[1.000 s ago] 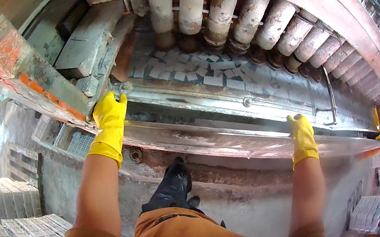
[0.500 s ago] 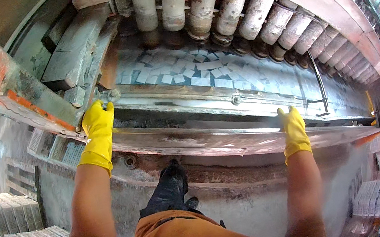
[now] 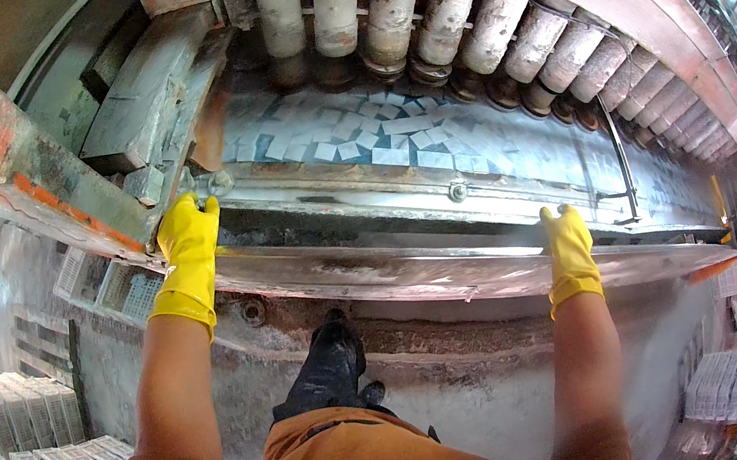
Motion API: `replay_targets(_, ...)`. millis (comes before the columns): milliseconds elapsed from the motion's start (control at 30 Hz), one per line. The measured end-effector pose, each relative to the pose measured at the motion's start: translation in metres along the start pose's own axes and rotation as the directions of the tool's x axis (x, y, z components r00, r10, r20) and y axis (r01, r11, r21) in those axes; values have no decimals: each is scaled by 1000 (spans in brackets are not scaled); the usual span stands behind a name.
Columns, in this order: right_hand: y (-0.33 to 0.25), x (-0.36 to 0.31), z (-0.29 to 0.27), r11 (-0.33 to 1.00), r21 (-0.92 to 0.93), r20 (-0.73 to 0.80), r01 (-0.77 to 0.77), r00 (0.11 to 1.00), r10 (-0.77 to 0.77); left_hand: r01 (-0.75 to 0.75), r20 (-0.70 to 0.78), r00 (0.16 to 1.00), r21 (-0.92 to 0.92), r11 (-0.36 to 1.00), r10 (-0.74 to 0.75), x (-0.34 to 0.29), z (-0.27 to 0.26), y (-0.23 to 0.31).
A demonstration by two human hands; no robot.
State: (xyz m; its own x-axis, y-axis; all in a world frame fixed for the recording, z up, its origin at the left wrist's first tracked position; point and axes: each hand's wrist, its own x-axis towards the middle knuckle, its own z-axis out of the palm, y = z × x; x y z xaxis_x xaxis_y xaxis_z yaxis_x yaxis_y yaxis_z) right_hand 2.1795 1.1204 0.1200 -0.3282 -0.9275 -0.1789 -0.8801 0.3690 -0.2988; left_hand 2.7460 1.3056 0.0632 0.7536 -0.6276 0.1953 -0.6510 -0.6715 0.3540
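Observation:
Both my hands wear yellow rubber gloves. My left hand [image 3: 186,238] is closed over the near rim of a long machine trough, by its left corner. Farther right along the same metal rim [image 3: 376,273], my right hand [image 3: 569,249] has its fingers curled over the edge; the fingertips are partly hidden. Beyond the rim runs a pale metal rail [image 3: 381,190] with a round bolt on it. Behind that, many flat white rectangular pieces [image 3: 390,156] lie scattered on a wet bluish bed, and neither hand touches them.
A row of thick, stained cylinders [image 3: 397,13] stands over the bed's far side. A thin metal bracket [image 3: 621,161] rises at the right. Stacked white plastic crates [image 3: 24,409] are at the left, with more crates [image 3: 719,383] at the right. My dark boot [image 3: 331,350] shows below the rim.

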Motion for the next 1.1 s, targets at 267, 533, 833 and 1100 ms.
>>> replay_targets(267, -15, 23, -2, 1000, 20, 26, 19, 999, -19, 25, -2, 1000, 20, 999, -25, 11, -3, 10)
replay_targets(533, -37, 44, -6, 998, 4, 36, 65, 997, -66, 45, -35, 998, 68, 997, -43, 22, -4, 20)
replay_targets(833, -40, 73, -6, 992, 127, 95, 16, 995, -28, 76, 16, 997, 117, 990, -78, 31, -16, 50)
replay_targets(1100, -43, 95, -4, 999, 38, 83, 32, 996, -35, 109, 93, 988, 106, 988, -119, 42, -16, 59)
